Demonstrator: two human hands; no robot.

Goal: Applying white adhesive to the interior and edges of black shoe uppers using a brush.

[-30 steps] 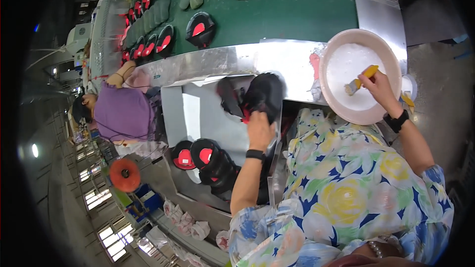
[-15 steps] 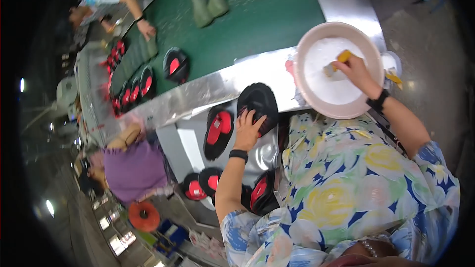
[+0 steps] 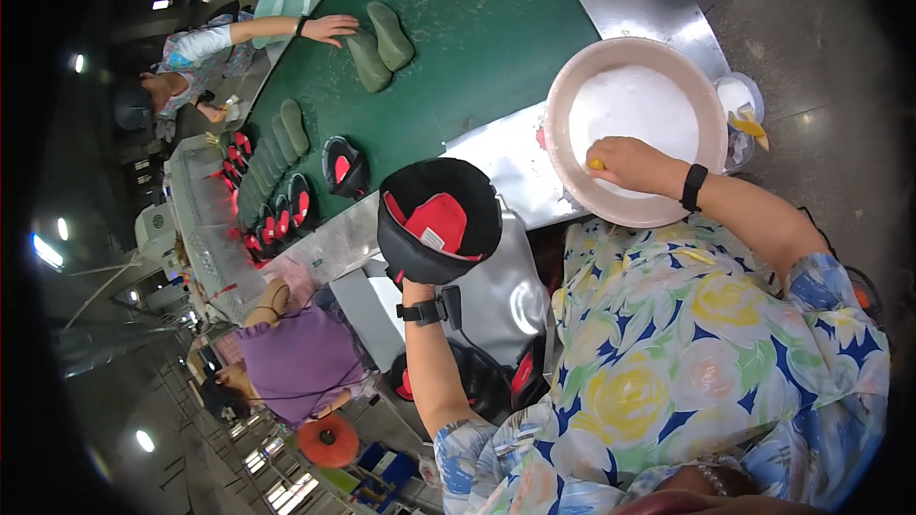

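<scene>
Fingers of the left hand [image 3: 405, 277] are clamped under a black shoe sole [image 3: 437, 219] with red inner pad, held up over the steel worktop [image 3: 515, 167], while the right hand [image 3: 634, 164], fingers closed on a yellow brush [image 3: 595, 164], is in the pink basin [image 3: 572, 86], well to its right.

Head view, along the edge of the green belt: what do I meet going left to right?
Row of black and red soles → single black and red sole on the belt → black and red sole held up by the left hand → right hand in the pink basin → small white container.
</scene>
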